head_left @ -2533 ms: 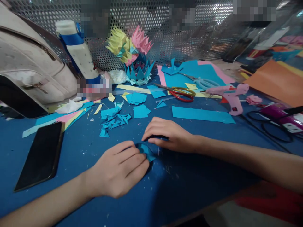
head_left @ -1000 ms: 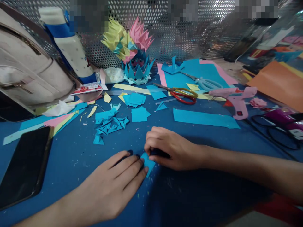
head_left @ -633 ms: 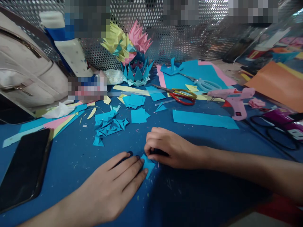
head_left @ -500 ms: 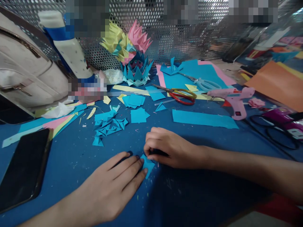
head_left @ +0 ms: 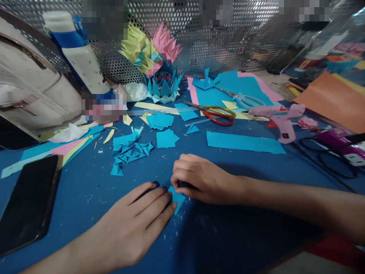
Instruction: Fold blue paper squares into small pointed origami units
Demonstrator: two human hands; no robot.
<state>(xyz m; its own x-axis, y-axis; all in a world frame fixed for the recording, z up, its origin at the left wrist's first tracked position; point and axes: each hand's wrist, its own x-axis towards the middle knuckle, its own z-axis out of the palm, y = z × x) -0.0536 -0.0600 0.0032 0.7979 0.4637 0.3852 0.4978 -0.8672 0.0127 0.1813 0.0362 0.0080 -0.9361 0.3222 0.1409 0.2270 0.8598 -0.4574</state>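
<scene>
A small piece of blue paper (head_left: pixel 179 201) lies on the dark blue table between my hands. My left hand (head_left: pixel 137 220) rests flat with its fingers extended, the fingertips on the paper's left edge. Curled and closed, my right hand (head_left: pixel 199 179) touches the paper's upper corner with its fingertips; whether it pinches the paper there is hidden. Behind my hands lie folded blue paper pieces (head_left: pixel 131 152) in a cluster and a few blue paper squares (head_left: pixel 165 139).
Behind are scissors (head_left: pixel 219 115), a pink glue gun (head_left: pixel 281 114), a blue strip (head_left: pixel 245 143) and a spiky paper flower (head_left: pixel 164 85). On the left are a phone (head_left: pixel 30 201), a bottle (head_left: pixel 82 57) and a bag (head_left: pixel 34 83). A black cable (head_left: pixel 319 165) lies at right.
My right hand has shifted very slightly left along the paper's upper corner. My left hand stays on the paper, and the whole view has moved a little.
</scene>
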